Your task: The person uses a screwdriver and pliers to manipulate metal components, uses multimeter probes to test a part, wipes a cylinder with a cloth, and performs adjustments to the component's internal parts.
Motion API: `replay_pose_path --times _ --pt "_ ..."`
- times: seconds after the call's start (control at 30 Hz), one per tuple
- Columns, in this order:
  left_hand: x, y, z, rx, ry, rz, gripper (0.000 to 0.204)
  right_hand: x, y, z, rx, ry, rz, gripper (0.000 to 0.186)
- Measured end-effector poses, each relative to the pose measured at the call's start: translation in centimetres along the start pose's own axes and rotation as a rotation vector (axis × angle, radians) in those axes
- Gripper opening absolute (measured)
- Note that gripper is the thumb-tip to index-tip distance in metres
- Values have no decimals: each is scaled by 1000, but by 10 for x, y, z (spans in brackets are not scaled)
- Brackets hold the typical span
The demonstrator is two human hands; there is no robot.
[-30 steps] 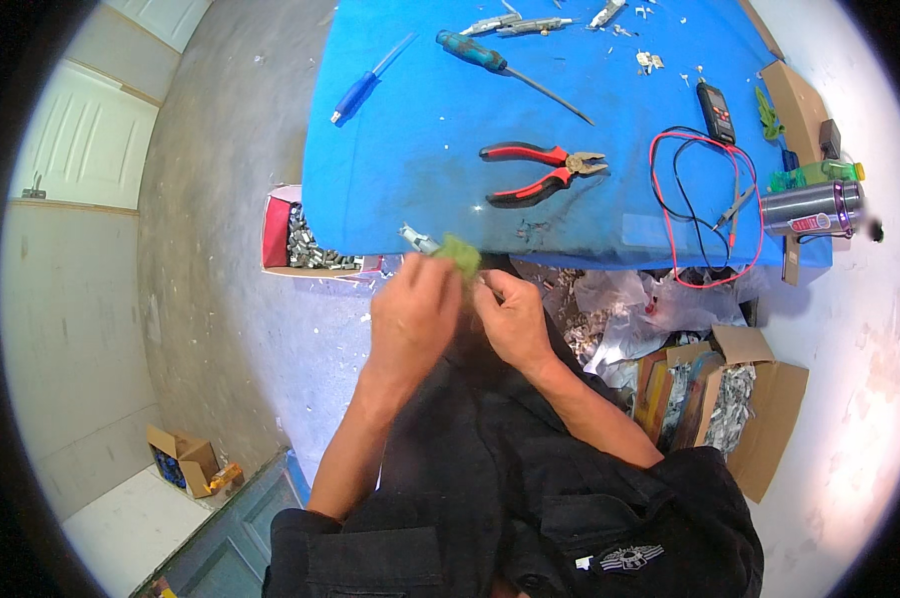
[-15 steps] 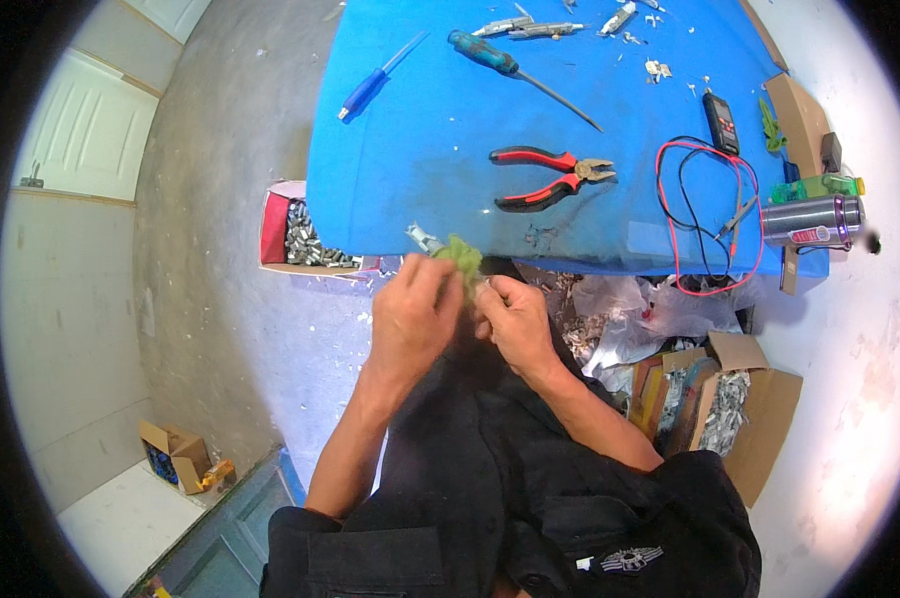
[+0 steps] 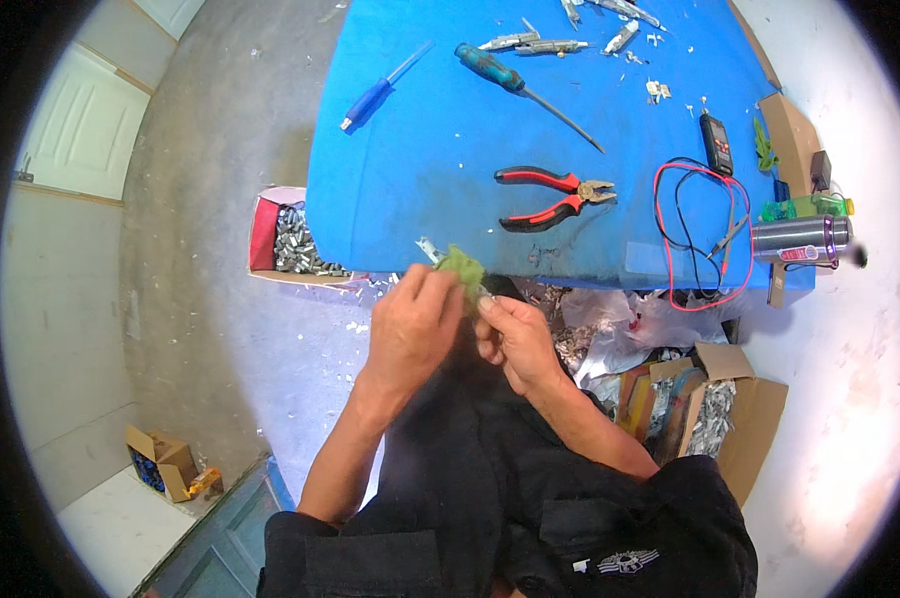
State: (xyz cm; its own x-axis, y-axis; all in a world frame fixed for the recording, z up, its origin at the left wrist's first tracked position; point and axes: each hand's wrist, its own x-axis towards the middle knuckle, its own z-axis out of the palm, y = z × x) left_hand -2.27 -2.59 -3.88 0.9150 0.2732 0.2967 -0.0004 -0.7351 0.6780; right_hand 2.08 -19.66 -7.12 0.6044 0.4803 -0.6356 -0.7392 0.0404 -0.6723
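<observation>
My left hand (image 3: 410, 324) is closed around a crumpled green cloth (image 3: 461, 271), just off the table's near edge. A slim pale grey-white piece (image 3: 429, 249) sticks out of the cloth at its far left end. My right hand (image 3: 517, 337) pinches the near end of the same bundle, thumb against the fingers. What lies inside the cloth is hidden. Beyond the hands on the blue table (image 3: 410, 179) lie red-and-black pliers (image 3: 560, 199), open-jawed, a teal-handled screwdriver (image 3: 520, 85) and a blue-handled screwdriver (image 3: 380, 95).
A black meter (image 3: 715, 143) with red and black leads lies at right, near a steel flask (image 3: 799, 241). Slim grey pieces (image 3: 553, 47) and scraps lie at the back. A red-lined box (image 3: 264, 235) holds small metal cylinders. Under the table stand plastic bags and a cardboard box (image 3: 762, 429).
Both hands stay together on the cloth-wrapped piece with only small shifts of the fingers. The whole view has moved slightly.
</observation>
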Motion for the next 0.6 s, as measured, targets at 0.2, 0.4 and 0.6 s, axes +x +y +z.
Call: replay_pose_path --times 0.2,0.4,0.6 --pt "42 -40 -34 149 204 -2 11 -5 -7 -3 73 -71 26 32" --pt "104 -50 -41 134 230 38 21 -19 -18 -20 232 -58 -115 30" --pt "124 -36 -14 345 222 162 36 -26 -31 -51 323 21 -253 27"
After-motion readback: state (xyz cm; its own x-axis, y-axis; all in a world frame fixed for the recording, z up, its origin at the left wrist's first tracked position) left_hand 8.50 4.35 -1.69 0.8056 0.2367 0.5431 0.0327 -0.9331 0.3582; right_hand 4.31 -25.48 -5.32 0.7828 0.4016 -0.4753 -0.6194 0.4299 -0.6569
